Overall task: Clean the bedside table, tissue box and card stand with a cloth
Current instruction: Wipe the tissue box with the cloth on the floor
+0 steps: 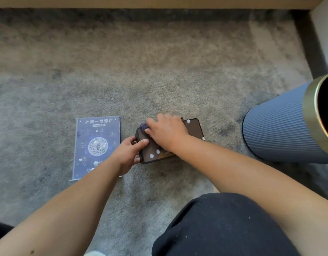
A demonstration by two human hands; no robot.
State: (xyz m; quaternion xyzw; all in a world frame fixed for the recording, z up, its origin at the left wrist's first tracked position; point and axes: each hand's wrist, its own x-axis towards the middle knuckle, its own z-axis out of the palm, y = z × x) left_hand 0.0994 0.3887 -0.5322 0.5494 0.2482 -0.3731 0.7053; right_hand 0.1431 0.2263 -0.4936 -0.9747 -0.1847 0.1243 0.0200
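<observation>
A dark brown tissue box (194, 127) lies on the grey carpet, dotted with white blobs. My left hand (129, 153) grips its left end, thumb on top. My right hand (166, 131) presses a dark purple-grey cloth (143, 126) onto the box's top; most of the cloth is hidden under the palm. To the left, a blue card stand (97, 145) lies flat on the carpet, with white blobs on its face; my left forearm covers its lower right corner.
A ribbed blue cylinder with a gold rim (281, 130), lying on its side, fills the right edge. A wooden ledge (141, 2) runs along the top. My knee in dark trousers (224, 228) is at the bottom right. Open carpet (141, 61) spreads beyond the box.
</observation>
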